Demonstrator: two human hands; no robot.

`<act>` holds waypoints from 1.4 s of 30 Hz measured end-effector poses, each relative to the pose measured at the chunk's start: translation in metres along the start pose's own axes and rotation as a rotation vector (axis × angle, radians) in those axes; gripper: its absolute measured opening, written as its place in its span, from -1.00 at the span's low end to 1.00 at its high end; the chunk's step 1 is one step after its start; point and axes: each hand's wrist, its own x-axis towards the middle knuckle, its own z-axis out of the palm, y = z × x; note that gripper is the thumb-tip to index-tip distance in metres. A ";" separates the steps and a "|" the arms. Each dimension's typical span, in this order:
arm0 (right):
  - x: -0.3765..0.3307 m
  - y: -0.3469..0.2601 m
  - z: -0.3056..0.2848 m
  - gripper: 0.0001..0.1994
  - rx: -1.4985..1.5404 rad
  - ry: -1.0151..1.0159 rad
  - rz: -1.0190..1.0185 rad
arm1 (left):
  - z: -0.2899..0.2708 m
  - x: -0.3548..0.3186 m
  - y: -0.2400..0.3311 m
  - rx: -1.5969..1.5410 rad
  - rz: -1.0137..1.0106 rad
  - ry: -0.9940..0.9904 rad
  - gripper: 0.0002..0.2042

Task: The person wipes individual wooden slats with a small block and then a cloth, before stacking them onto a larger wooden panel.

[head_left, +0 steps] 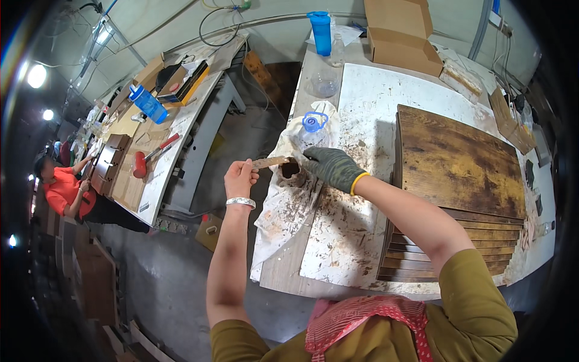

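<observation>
My bare left hand [241, 178], with a white band at the wrist, is closed on the near end of a flat, brown-stained stick [269, 162]. The stick's other end reaches the rim of a small container [294, 176], crusted with brown, whose dark mouth faces up. My right hand [336, 167] wears a dark camouflage glove with a yellow cuff. Its fingers curl against the container's right side; the undersides of the fingers are hidden. Beneath the container lies a stained white cloth [278, 226], draped over the table's left edge. A clear bottle with a blue handle [314, 122] stands just behind.
Dark-stained wooden boards [461, 160] are stacked at the right on a brown-flecked white sheet [338, 253]. Farther back are a blue cup [321, 33] and an open cardboard box [401, 51]. Across the aisle, a person in orange [63, 190] stands at another bench holding a red mallet [140, 164].
</observation>
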 end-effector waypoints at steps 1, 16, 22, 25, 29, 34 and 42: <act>-0.004 0.001 -0.001 -0.69 0.495 -0.129 0.194 | -0.002 -0.002 -0.004 -0.144 -0.047 0.018 -0.85; -0.055 -0.001 0.026 -0.68 2.209 -0.218 0.507 | 0.035 -0.062 -0.049 -0.706 -0.294 -0.023 -0.93; -0.057 -0.006 0.029 -0.69 2.142 -0.075 0.596 | 0.041 -0.068 -0.053 -0.731 -0.276 0.090 -0.92; -0.060 -0.005 0.028 -0.70 2.131 -0.103 0.603 | 0.044 -0.079 -0.044 -0.752 -0.197 0.028 -0.92; -0.059 -0.012 0.030 -0.72 2.151 -0.165 0.593 | 0.062 -0.082 -0.046 -0.657 -0.138 0.087 -0.90; -0.059 -0.011 0.025 -0.72 2.175 -0.122 0.601 | 0.067 -0.081 -0.042 -0.638 -0.109 0.117 -0.90; -0.048 -0.005 0.012 -0.70 1.906 -0.073 0.614 | 0.046 -0.055 -0.044 -0.105 0.187 0.199 -0.89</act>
